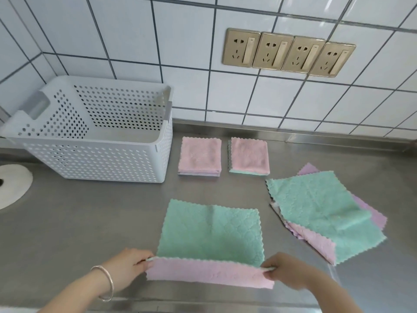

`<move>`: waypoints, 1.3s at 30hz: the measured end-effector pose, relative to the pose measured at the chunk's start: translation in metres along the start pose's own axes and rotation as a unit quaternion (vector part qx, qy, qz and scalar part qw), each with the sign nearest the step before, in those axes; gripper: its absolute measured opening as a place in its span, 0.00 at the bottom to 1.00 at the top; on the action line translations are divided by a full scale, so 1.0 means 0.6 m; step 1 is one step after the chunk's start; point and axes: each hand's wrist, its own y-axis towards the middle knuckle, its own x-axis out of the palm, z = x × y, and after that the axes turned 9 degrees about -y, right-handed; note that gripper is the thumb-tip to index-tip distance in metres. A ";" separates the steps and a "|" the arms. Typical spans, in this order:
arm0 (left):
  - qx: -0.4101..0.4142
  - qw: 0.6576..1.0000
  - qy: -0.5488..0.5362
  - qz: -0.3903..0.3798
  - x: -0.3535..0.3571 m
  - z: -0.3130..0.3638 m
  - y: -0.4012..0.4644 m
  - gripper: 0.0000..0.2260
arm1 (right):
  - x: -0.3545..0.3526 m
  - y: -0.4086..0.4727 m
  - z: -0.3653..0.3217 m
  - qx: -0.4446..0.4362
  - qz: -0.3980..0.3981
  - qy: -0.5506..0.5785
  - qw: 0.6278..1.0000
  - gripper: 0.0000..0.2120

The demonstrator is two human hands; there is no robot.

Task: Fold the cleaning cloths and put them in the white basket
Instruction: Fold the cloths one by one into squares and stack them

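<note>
Cloth (209, 231), green face up, flat on steel counter (90, 211) just near-right of white basket (94, 159); near edge turned up, pink underside showing. Left hand (128, 266) pinches that edge's left corner, right hand (286, 271) its right corner. Two folded pink stacks (199, 155) (249, 155) lie right of basket, apart. Unfolded pile (316, 211) farther right. Bare counter between cloth and basket.

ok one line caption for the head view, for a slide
Both hands, left and right, pinch a green cloth's near edge, folding it; two folded stacks and an unfolded pile wait beside the basket.
</note>
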 end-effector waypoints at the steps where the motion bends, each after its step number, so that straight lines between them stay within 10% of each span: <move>1: 0.001 1.000 -0.010 0.005 -0.006 0.006 0.006 0.14 | -0.001 0.003 0.002 0.002 0.008 0.024 1.000 0.09; 8: -0.074 0.915 -0.384 0.098 -0.033 0.039 0.087 0.12 | 0.006 0.053 0.005 0.046 0.173 0.341 0.923 0.11; 15: -0.108 0.945 -0.248 0.187 -0.032 0.029 0.195 0.10 | -0.013 0.100 -0.054 0.114 0.300 0.415 0.851 0.18; 20: -0.123 0.950 -0.184 0.219 -0.030 0.041 0.219 0.10 | -0.021 0.134 -0.046 0.145 0.318 0.370 0.861 0.05; 39: -0.170 0.916 -0.147 0.333 -0.019 0.050 0.241 0.11 | -0.026 0.161 -0.034 0.203 0.329 0.366 0.846 0.11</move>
